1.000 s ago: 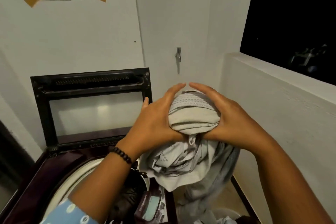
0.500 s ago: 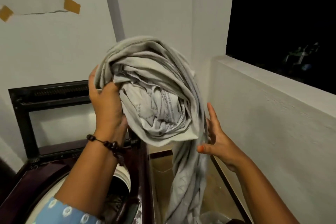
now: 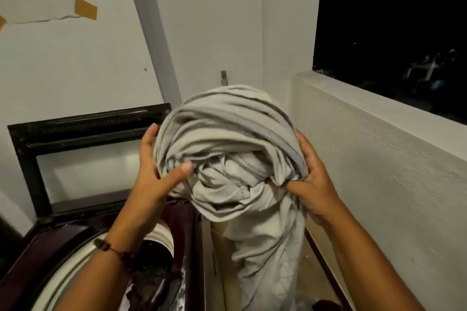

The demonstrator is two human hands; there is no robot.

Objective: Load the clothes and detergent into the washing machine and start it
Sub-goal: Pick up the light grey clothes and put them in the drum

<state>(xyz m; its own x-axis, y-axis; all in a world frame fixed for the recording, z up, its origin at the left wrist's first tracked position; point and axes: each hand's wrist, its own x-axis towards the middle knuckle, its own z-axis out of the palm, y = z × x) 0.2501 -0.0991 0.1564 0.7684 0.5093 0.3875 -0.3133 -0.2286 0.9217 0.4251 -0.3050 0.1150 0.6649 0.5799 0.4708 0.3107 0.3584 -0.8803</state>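
Observation:
A large bundle of light grey cloth [image 3: 227, 149] is held up at chest height between both hands, with a long tail hanging down toward the floor. My left hand [image 3: 156, 177] grips its left side, thumb pressed into the folds. My right hand [image 3: 310, 184] clasps its right side. Below and to the left stands the dark maroon top-loading washing machine [image 3: 50, 242]. Its lid [image 3: 83, 156] is raised against the wall, and its white drum rim [image 3: 161, 232] shows with dark clothes inside. The bundle hangs to the right of the drum, over the gap beside the machine.
A white parapet wall [image 3: 379, 159] runs along the right with a dark night opening above it. A narrow strip of tan floor [image 3: 310, 265] lies between machine and parapet. White walls close off the back, with a small metal latch [image 3: 224, 78].
The bundle has come down and toward the centre. My right hand, open beside the cloth half a second ago, now grips its right side. The left hand stays on it.

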